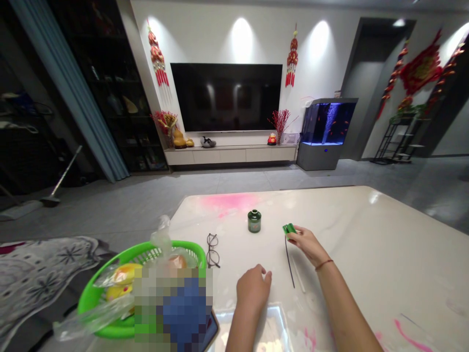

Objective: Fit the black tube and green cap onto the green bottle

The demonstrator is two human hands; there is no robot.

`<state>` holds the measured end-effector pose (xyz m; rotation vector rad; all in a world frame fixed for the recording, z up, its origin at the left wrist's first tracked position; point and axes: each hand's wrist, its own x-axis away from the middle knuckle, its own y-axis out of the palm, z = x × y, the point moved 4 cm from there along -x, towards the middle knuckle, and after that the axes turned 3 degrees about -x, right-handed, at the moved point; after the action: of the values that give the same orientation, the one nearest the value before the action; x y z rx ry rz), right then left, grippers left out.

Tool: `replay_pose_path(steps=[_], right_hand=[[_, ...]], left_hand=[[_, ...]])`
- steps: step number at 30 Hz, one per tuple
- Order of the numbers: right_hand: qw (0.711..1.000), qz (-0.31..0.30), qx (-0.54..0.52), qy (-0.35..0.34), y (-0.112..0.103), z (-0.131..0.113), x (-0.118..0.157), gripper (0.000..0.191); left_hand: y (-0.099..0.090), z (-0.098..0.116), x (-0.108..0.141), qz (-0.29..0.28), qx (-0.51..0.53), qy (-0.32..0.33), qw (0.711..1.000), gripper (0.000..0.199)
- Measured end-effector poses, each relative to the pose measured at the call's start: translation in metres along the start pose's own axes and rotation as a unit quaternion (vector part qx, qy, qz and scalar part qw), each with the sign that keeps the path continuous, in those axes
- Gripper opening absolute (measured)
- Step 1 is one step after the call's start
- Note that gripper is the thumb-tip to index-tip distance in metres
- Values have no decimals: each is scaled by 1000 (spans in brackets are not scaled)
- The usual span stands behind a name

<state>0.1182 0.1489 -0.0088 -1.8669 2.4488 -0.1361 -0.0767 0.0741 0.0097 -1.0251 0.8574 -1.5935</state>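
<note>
My right hand (pixel 305 244) is closed on a small shiny green object (pixel 289 230), pinched at its right side above the table; its exact kind is not clear. Below that hand, a thin black stick (pixel 290 264) and a thin white stick (pixel 299 275) slant side by side. Farther left, a squat dark green glass bottle (pixel 254 222) with a short neck stands upright on the table. My left hand (pixel 252 287) rests near the table's front, holding nothing visible, thumb apart from the loosely bent fingers. Its other fingers are partly hidden.
Folded eyeglasses (pixel 213 251) lie left of the bottle. A green plastic basket (pixel 88 293) with bagged yellow items stands at the left front, partly pixelated. The pale table (pixel 351 220) has pink smears. Beyond are a television (pixel 227 98) and an aquarium (pixel 328 122).
</note>
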Motion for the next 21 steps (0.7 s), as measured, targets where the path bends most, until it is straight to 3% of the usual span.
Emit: replay_pose_path(steps=[3, 8, 11, 14, 16, 21], right_hand=[[982, -80, -168, -6, 23, -6, 6, 27], [983, -25, -155, -92, 52, -22, -10, 45], [984, -6, -97, -150, 75, -35, -37, 47], [979, 9, 33, -201, 95, -45, -61, 44], [970, -4, 151, -192, 106, -45, -72, 41], [961, -2, 230, -157, 112, -32, -79, 34]], left_hand=[[-1, 0, 0, -3, 2, 2, 1000, 35], [-2, -3, -1, 5, 8, -2, 1000, 35], [0, -5, -2, 13, 8, -12, 1000, 34], [3, -5, -3, 17, 12, -7, 1000, 34], [3, -4, -2, 18, 13, -6, 1000, 35], [2, -4, 1, 16, 14, -8, 1000, 37]])
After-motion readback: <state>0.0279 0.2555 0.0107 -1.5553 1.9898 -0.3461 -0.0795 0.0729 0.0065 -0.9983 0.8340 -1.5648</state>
